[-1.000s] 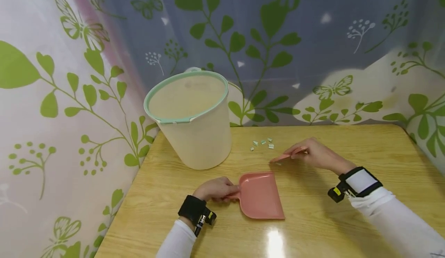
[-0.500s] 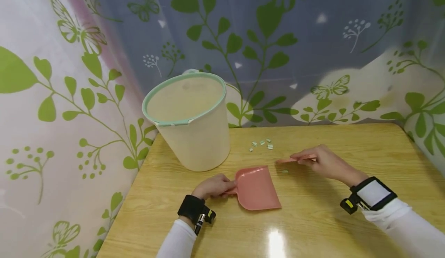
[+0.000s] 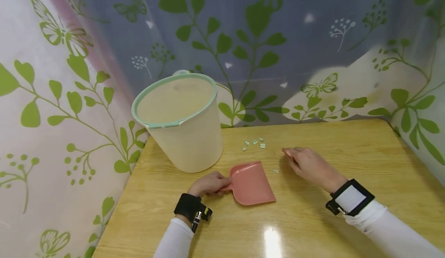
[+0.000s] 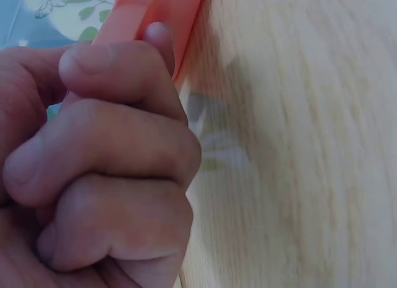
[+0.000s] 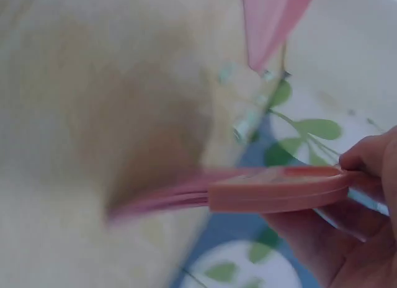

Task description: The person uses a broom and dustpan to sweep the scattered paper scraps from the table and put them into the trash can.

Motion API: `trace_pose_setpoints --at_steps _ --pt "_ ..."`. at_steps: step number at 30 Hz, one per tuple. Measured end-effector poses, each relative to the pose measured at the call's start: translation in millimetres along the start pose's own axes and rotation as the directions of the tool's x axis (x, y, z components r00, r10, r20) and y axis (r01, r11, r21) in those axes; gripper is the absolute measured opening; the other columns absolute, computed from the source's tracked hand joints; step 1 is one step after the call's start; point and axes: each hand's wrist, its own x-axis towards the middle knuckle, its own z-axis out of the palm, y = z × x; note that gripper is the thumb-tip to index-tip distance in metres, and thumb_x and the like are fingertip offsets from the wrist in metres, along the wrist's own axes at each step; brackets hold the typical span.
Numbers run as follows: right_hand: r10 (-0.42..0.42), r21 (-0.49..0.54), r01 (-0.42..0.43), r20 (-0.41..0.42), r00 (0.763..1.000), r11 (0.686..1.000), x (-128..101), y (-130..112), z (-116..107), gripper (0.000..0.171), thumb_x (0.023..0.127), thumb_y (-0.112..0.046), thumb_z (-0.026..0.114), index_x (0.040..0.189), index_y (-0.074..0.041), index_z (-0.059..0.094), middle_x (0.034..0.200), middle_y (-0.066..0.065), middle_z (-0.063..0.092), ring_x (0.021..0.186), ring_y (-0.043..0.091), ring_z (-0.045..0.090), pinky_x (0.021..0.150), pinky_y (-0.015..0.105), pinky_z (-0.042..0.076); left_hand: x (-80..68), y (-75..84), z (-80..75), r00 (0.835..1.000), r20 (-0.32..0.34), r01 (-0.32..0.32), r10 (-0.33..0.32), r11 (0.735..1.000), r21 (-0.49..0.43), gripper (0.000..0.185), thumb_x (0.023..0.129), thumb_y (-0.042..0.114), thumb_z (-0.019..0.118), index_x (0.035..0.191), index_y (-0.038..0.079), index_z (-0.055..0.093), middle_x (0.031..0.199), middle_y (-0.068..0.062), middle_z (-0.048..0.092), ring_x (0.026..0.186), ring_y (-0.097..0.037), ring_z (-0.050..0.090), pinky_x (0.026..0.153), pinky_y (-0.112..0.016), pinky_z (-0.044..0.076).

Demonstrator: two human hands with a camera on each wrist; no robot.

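Head view: your right hand [image 3: 306,163] grips the brush [image 5: 273,189], nearer the scraps [image 3: 253,143] than the dustpan [image 3: 252,182], whose handle your left hand [image 3: 208,183] clasps.

- Home-like corner, staged: wooden table [image 3: 313,219] hemmed in by hanging curtains [image 3: 69,76] printed with green leaves and butterflies.
- Household gear: cream bucket [image 3: 184,134], pink dustpan [image 3: 252,184].

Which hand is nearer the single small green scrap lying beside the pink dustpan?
Right. The right hand is just right of the scrap; the left hand grips the dustpan handle, beyond the pan.
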Motion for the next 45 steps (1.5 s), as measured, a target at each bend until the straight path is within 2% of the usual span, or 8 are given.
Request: trace_pose_setpoints --at_steps 6,10,18,21,26,33,42,45 --pt "0.070 0.209 -0.057 -0.058 0.996 0.976 4.5 -18.1 15.9 0.012 0.100 -0.010 0.064 0.103 -0.004 0.074 0.082 0.003 0.069 0.061 0.003 0.048 0.053 0.021 0.041 4.5 2.3 -2.4 1.000 0.006 0.004 -0.004 1.000 0.021 0.046 0.105 0.035 0.052 0.070 0.006 0.062 0.055 0.003 0.049 0.044 -0.008 0.035 0.042 -0.022 0.026" --pt "0.085 0.322 -0.065 -0.048 0.995 0.944 10.2 -40.3 17.9 0.023 0.102 -0.013 0.062 0.079 -0.014 0.062 0.089 0.006 0.074 0.054 0.003 0.040 0.048 0.020 0.034 6.6 5.8 -7.1 1.000 0.008 0.000 0.000 1.000 0.025 0.047 0.105 0.035 0.052 0.070 0.005 0.061 0.055 0.003 0.048 0.044 -0.009 0.035 0.042 -0.022 0.026" --pt "0.068 0.491 -0.040 -0.039 0.997 0.870 16.5 -52.5 15.3 0.023 0.101 -0.010 0.063 0.079 -0.012 0.056 0.116 0.014 0.075 0.088 0.017 0.069 0.051 0.022 0.040 9.4 8.7 -8.4 0.999 0.029 0.025 -0.027 0.998 0.053 0.046 0.104 0.031 0.051 0.066 0.007 0.060 0.053 0.003 0.048 0.043 -0.008 0.034 0.041 -0.022 0.025" --pt "0.090 0.406 -0.030 -0.131 0.987 0.914 27.0 -34.7 12.4 0.011 0.099 -0.010 0.066 0.104 -0.002 0.072 0.098 0.015 0.077 0.066 0.012 0.064 0.044 0.023 0.037 11.2 9.2 -9.5 0.999 0.037 0.015 -0.016 0.999 0.047 0.046 0.104 0.031 0.051 0.066 0.006 0.060 0.053 0.003 0.048 0.042 -0.008 0.033 0.041 -0.022 0.025" --pt "0.034 0.106 -0.012 -0.207 0.978 0.994 51.8 9.0 16.8 0.039 0.089 0.004 0.071 0.127 -0.006 0.071 0.091 0.015 0.075 0.063 0.019 0.060 0.055 0.035 0.045 10.7 9.3 -11.7 0.999 0.035 -0.023 0.022 1.000 0.019 0.049 0.104 0.034 0.052 0.067 0.003 0.061 0.054 0.002 0.048 0.043 -0.008 0.033 0.041 -0.022 0.024" --pt "-0.061 0.136 0.078 -0.129 0.990 0.988 55.1 39.4 35.8 0.034 0.087 0.010 0.070 0.116 -0.007 0.077 0.100 0.012 0.077 0.089 0.031 0.069 0.079 0.050 0.054 2.9 1.7 -5.8 0.999 0.023 0.034 -0.035 0.999 0.009 0.047 0.104 0.035 0.054 0.067 0.007 0.061 0.055 0.001 0.051 0.043 -0.009 0.036 0.042 -0.023 0.025" --pt "0.079 0.271 -0.109 0.118 0.990 0.956 17.0 45.0 -16.2 0.020 0.095 0.000 0.069 0.113 -0.003 0.076 0.109 0.015 0.076 0.096 0.032 0.073 0.076 0.041 0.057 4.4 4.3 -0.8 0.999 0.034 0.029 -0.029 1.000 -0.004 0.046 0.104 0.032 0.053 0.068 0.006 0.061 0.054 0.001 0.049 0.043 -0.009 0.034 0.042 -0.023 0.024" --pt "0.117 0.223 -0.138 0.106 0.987 0.965 14.4 45.8 -24.5 0.021 0.096 -0.003 0.068 0.116 -0.003 0.075 0.100 0.013 0.076 0.074 0.020 0.068 0.064 0.030 0.050 7.3 5.6 -0.4 0.999 0.040 0.023 -0.023 1.000 -0.001 0.044 0.105 0.030 0.052 0.069 0.006 0.062 0.055 0.002 0.049 0.043 -0.008 0.034 0.042 -0.022 0.023"
